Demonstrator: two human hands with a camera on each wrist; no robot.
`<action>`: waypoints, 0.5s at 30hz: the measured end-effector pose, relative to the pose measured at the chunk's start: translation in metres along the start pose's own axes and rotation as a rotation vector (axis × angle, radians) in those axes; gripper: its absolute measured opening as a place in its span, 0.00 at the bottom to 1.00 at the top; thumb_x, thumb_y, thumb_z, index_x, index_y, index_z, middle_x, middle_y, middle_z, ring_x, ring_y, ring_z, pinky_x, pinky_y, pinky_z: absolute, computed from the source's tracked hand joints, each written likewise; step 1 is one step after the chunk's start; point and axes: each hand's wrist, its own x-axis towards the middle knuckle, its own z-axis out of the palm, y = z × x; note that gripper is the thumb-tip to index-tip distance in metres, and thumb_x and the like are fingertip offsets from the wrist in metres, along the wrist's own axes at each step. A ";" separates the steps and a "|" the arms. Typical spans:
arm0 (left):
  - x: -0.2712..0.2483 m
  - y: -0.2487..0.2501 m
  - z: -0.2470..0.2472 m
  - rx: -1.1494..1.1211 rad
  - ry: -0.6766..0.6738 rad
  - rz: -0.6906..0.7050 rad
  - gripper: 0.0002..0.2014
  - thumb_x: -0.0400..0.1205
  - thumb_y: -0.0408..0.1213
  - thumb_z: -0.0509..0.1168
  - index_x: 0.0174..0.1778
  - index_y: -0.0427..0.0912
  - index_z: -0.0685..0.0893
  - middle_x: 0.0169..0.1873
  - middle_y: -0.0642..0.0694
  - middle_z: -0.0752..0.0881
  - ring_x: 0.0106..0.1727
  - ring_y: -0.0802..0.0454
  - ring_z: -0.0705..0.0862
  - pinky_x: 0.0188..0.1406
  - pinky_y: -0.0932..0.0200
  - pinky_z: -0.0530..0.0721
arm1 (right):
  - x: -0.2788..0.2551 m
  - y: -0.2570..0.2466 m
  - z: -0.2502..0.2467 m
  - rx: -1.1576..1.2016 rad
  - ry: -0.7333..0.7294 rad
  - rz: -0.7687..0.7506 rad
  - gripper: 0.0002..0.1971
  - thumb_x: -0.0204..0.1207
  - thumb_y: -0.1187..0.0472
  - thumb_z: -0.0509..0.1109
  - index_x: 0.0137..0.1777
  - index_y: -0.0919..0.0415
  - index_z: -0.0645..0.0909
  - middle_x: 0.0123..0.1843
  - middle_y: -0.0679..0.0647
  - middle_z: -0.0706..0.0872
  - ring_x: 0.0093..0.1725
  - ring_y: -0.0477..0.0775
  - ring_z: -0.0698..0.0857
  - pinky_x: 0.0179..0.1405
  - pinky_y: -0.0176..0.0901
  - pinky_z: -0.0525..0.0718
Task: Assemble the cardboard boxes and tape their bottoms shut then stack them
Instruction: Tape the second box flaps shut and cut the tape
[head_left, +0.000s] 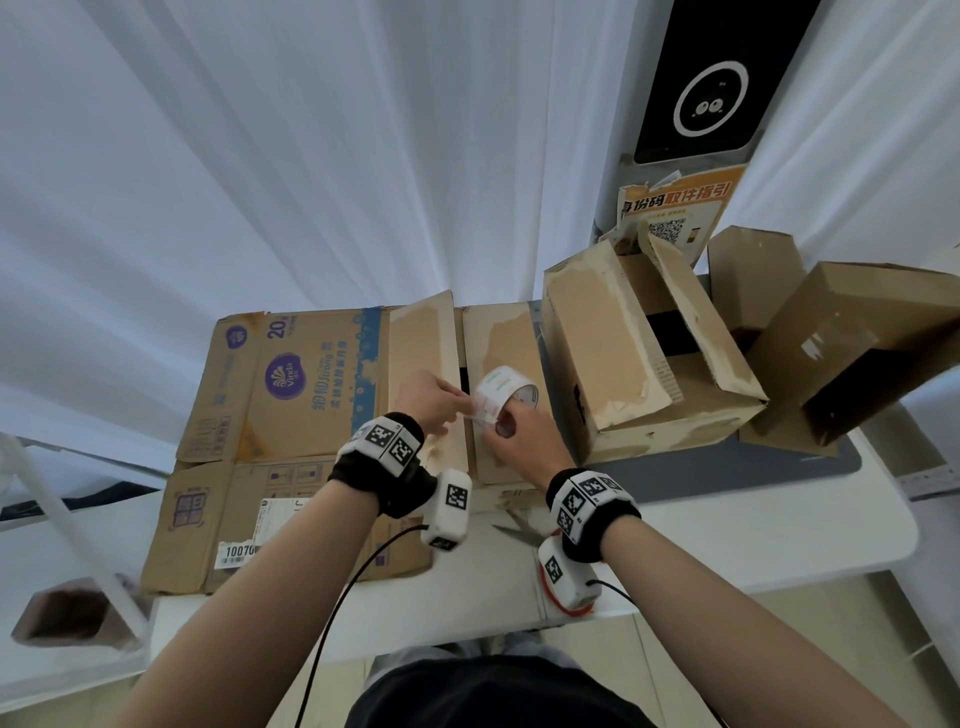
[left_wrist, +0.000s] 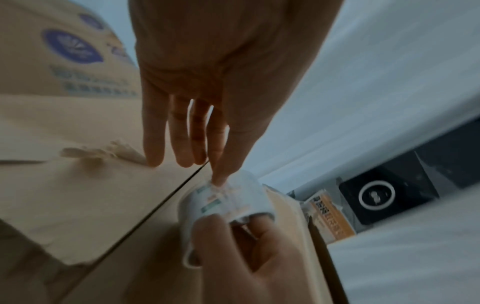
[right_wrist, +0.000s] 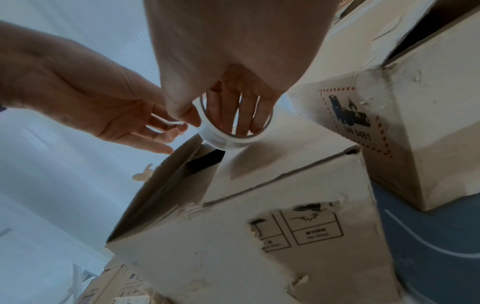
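Note:
A brown cardboard box (head_left: 501, 338) lies in front of me with its two flaps folded shut and a dark seam between them. Just above that seam my right hand (head_left: 511, 423) grips a roll of clear tape (head_left: 506, 389), fingers through its core and thumb on the outside (right_wrist: 221, 123). My left hand (head_left: 457, 405) is at the roll's left side and pinches the loose tape end (right_wrist: 176, 123) between fingertips and thumb. The left wrist view shows the roll (left_wrist: 228, 201) over the box flaps (left_wrist: 78, 195).
A large flattened printed carton (head_left: 291, 415) lies on the white table (head_left: 753, 535) at the left. Two assembled boxes (head_left: 639, 353) (head_left: 857, 343) stand at the right on a grey mat (head_left: 727, 467). Scissors (head_left: 519, 530) lie near my right wrist.

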 end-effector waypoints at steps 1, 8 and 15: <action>0.000 0.001 -0.002 -0.021 -0.044 -0.031 0.07 0.75 0.30 0.78 0.45 0.32 0.91 0.39 0.42 0.87 0.40 0.51 0.83 0.36 0.55 0.87 | 0.000 0.000 0.000 -0.001 -0.002 -0.002 0.15 0.76 0.54 0.71 0.60 0.58 0.85 0.52 0.56 0.90 0.50 0.57 0.88 0.51 0.55 0.88; 0.001 -0.001 0.000 0.006 -0.127 -0.096 0.10 0.79 0.33 0.75 0.52 0.31 0.87 0.39 0.44 0.80 0.38 0.54 0.78 0.30 0.62 0.81 | 0.002 0.003 0.006 -0.112 -0.051 0.014 0.15 0.79 0.50 0.68 0.60 0.58 0.83 0.50 0.56 0.90 0.48 0.59 0.87 0.49 0.55 0.87; -0.007 -0.001 0.020 0.313 0.044 0.225 0.09 0.84 0.27 0.60 0.40 0.36 0.83 0.37 0.40 0.79 0.38 0.46 0.75 0.33 0.57 0.71 | 0.006 -0.004 0.002 -0.288 -0.073 -0.006 0.21 0.87 0.43 0.56 0.58 0.61 0.80 0.48 0.61 0.88 0.46 0.65 0.86 0.42 0.55 0.84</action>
